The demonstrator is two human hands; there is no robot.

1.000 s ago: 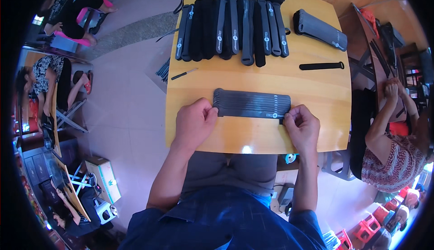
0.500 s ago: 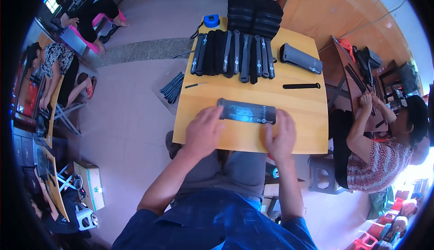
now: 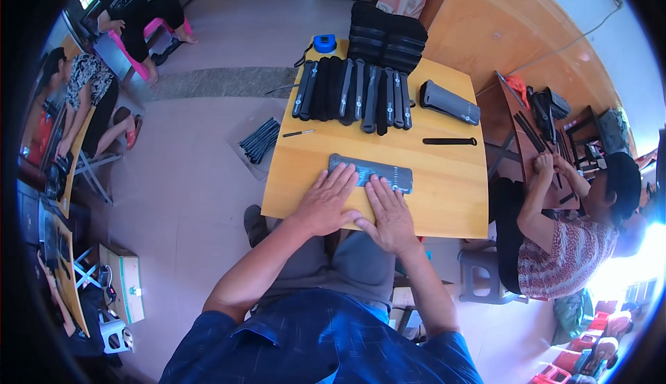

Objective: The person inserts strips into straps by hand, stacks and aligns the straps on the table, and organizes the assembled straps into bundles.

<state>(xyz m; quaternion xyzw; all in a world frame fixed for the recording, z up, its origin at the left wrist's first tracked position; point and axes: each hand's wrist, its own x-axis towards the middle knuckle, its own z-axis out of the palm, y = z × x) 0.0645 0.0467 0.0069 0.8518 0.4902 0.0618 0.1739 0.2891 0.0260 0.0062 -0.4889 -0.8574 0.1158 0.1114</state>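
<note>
A clear-wrapped bundle of grey straps (image 3: 390, 172) lies flat near the front of the yellow wooden table (image 3: 444, 207). My left hand (image 3: 325, 200) rests on its left half, fingers stretched and flat. Beside it, my right hand (image 3: 390, 212) presses on the bundle's right part, also with straight fingers. The two thumbs nearly meet at the table's front edge. Farther off lie a single black strap (image 3: 449, 141) with a slotted end and another grey strap bundle (image 3: 449, 104).
Several rows of grey and black straps (image 3: 371, 99) span the table's back half, before a black stack (image 3: 385, 44). A blue tape measure (image 3: 324, 43) and a slim dark tool (image 3: 298, 133) lie leftward. A co-worker (image 3: 562, 245) sits at right; a bin of dark strips (image 3: 260, 141) stands left.
Both hands have moved from the bundle's ends inward onto its top, fingers now flattened over it. The view has shifted slightly.
</note>
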